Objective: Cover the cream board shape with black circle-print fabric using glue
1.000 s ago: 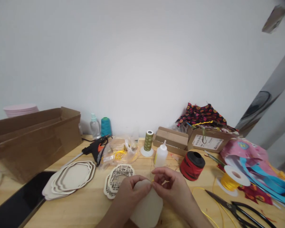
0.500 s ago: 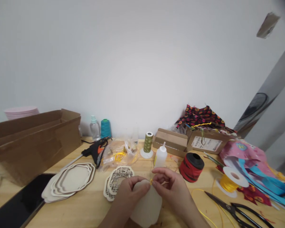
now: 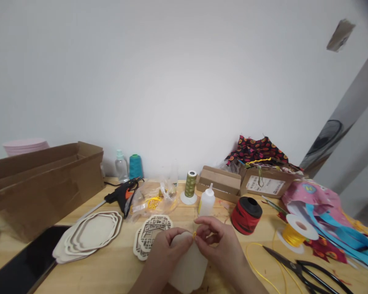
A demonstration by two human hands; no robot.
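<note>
My left hand point(image 3: 167, 251) grips the top edge of a pale scalloped wooden panel point(image 3: 188, 265) held over the wooden table point(image 3: 110, 269). My right hand point(image 3: 217, 243) pinches a thin yellow cord point(image 3: 195, 234) at that same edge, fingertips of both hands nearly touching. The cord trails off to the right across the table as a yellow loop point(image 3: 260, 269). Just beyond my left hand lies a stack of lattice-cut wooden pieces point(image 3: 151, 230).
A stack of wooden frames point(image 3: 88, 234), a glue gun point(image 3: 122, 196), a plastic bag point(image 3: 153, 198), a glue bottle point(image 3: 207, 202), thread spools point(image 3: 247, 215), a yellow cord spool point(image 3: 297, 232), black scissors point(image 3: 306, 271), cardboard boxes point(image 3: 43, 183) and fabric point(image 3: 319, 200) crowd the table.
The view has drifted slightly left and down. Both hands stay at the panel's top edge, with small finger movements on the yellow cord.
</note>
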